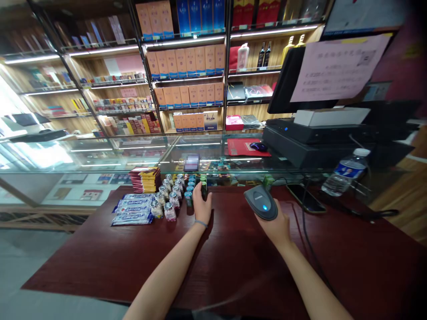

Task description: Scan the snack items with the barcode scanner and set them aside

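My right hand (279, 226) is wrapped around a dark grey barcode scanner (261, 202) with a lit blue light on top, held above the red-brown table. My left hand (202, 206), with a band at the wrist, rests at the edge of a group of small containers, its thumb and fingers apart. Right beside it stand small blue-lidded containers (188, 198) and green-lidded ones (203, 181); whether the fingertips touch them I cannot tell. Further left are several clear jars with silver lids (170, 211), blue-and-white packets (133, 209) lying flat, and a stack of maroon-and-yellow packs (145, 179).
A glass display counter (150, 153) borders the table's far edge. A phone (306, 198), a water bottle (346, 172) and a black cable (305, 226) are on the right. Behind stands a monitor (286, 82) with a paper sheet, then shelves of boxes (187, 62).
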Demonstrator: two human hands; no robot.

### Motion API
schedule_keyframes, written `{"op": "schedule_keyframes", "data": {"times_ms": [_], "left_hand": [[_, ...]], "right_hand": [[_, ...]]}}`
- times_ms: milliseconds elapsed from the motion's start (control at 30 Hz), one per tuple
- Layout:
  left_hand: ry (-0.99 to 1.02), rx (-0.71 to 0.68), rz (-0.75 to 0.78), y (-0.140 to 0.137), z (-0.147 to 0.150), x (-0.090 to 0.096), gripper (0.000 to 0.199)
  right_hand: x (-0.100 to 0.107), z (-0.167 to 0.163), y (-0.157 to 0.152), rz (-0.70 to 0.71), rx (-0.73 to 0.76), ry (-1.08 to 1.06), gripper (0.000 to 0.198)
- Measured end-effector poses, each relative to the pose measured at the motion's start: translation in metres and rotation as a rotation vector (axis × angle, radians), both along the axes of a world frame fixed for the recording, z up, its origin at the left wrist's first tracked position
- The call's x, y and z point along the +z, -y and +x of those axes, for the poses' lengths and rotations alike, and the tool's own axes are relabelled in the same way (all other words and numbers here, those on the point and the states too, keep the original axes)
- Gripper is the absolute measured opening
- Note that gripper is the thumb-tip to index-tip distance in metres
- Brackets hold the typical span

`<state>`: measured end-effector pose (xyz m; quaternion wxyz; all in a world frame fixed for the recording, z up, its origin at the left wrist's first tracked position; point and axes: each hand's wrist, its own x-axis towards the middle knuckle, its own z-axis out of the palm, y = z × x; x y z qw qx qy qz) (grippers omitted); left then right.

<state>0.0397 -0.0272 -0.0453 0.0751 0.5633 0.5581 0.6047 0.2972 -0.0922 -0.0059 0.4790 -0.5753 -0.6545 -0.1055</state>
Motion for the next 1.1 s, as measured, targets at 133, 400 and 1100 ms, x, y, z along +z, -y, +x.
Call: {"op": "schedule_keyframes", "data": {"times_ms": [133,400,1100], "left_hand": [[-0.008,-0.04,-0.079,-0.006,0.003,0.0,0.073],[0.101,-0.087,-0.084,-0.016,0.004,-0.002,0.073],[0.37,-0.387,-0.149,-0.007,0.001,0.004,0.053]], "right_hand": [[0.003,0.0,0.0,0.037,-0.007,0.017,0.03],[0.001,-0.001,0.001,-0.018,-0.002,0.012,0.032],[0.006,0.01,0.002,-0.112,0.109,-0.056,0.038]]}}
